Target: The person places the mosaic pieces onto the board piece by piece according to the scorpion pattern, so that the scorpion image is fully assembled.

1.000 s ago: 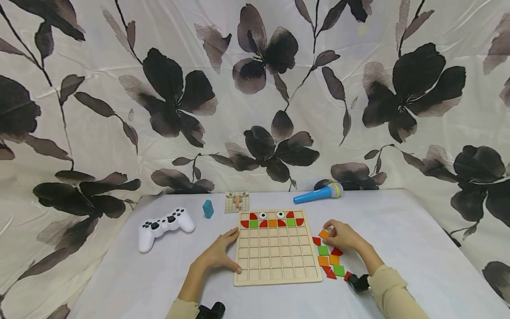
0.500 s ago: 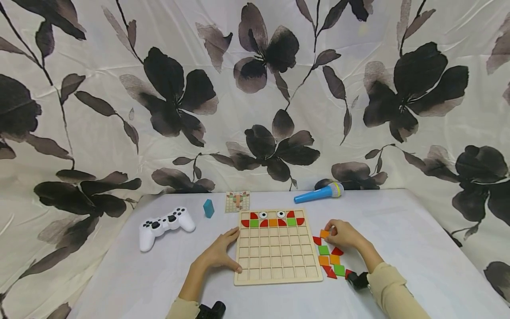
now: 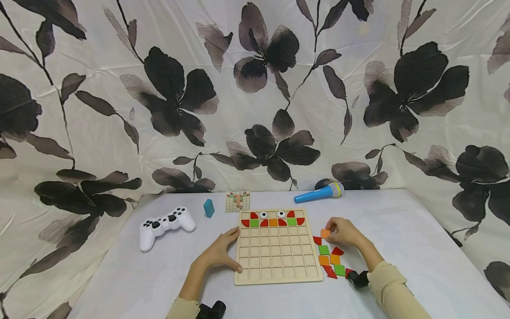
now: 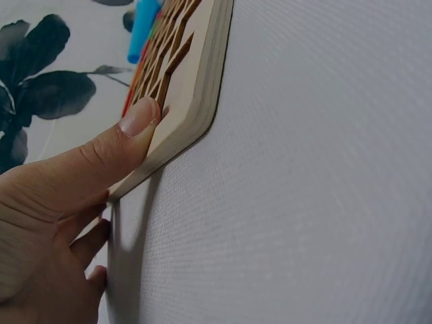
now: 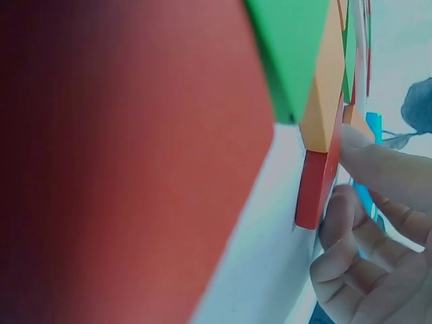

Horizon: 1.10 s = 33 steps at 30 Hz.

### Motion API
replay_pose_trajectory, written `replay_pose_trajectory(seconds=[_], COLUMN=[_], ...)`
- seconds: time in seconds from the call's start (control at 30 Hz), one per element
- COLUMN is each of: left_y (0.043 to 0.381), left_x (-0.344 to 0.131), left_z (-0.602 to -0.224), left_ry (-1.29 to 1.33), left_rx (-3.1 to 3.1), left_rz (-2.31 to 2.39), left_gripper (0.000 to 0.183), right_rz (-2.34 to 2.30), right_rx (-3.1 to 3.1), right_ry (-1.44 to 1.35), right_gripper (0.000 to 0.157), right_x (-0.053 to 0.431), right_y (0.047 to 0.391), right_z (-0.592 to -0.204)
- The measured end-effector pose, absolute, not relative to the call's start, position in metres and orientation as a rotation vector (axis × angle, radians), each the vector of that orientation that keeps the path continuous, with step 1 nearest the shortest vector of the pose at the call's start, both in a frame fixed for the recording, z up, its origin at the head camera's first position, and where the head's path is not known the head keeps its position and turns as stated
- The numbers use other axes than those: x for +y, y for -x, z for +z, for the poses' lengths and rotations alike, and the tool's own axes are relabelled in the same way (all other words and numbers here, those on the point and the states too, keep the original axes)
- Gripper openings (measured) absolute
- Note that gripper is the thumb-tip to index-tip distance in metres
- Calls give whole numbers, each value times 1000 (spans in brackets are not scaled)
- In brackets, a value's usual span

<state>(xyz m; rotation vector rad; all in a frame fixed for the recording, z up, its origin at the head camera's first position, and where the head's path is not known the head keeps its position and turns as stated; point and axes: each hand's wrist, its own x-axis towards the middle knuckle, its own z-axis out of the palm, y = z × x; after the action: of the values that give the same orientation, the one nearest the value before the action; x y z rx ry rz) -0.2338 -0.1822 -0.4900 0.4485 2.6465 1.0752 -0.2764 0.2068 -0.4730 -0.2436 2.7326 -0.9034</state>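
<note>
A pale wooden grid board lies on the table, with red, green, orange and eye-marked tiles in its far two rows. My left hand rests along its left edge, fingers spread. In the left wrist view, the thumb presses the board's rim near a corner. Right of the board, my right hand pinches an orange square tile between thumb and fingers. Close below it lie loose tiles: a red quarter-round one, a green square and several others.
A white game controller lies at the left. Behind the board are a teal block, a pattern card and a blue toy microphone. A flowered cloth hangs behind the table.
My right hand has shifted very slightly, still at the orange tile, which now shows a bit more. The left hand stays on the board's edge.
</note>
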Motion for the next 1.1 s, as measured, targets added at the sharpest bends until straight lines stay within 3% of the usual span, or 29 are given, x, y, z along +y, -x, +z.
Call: replay_pose_trajectory(seconds=[0.53, 0.9, 1.1], left_y=[235, 234, 235], left_x=[-184, -184, -183], left_z=[-490, -491, -491], left_ry=[-452, -425, -432], left_rx=[2661, 2656, 2651], left_rz=[1054, 1062, 1067], left_gripper=[111, 110, 110], right_rz=[-1123, -1226, -1237], right_rx=[2832, 2775, 2665], right_ry=[376, 713, 903], right_gripper=[9, 7, 6], right_x=[197, 134, 108], right_y=[285, 299, 322], right_z=[-472, -459, -476])
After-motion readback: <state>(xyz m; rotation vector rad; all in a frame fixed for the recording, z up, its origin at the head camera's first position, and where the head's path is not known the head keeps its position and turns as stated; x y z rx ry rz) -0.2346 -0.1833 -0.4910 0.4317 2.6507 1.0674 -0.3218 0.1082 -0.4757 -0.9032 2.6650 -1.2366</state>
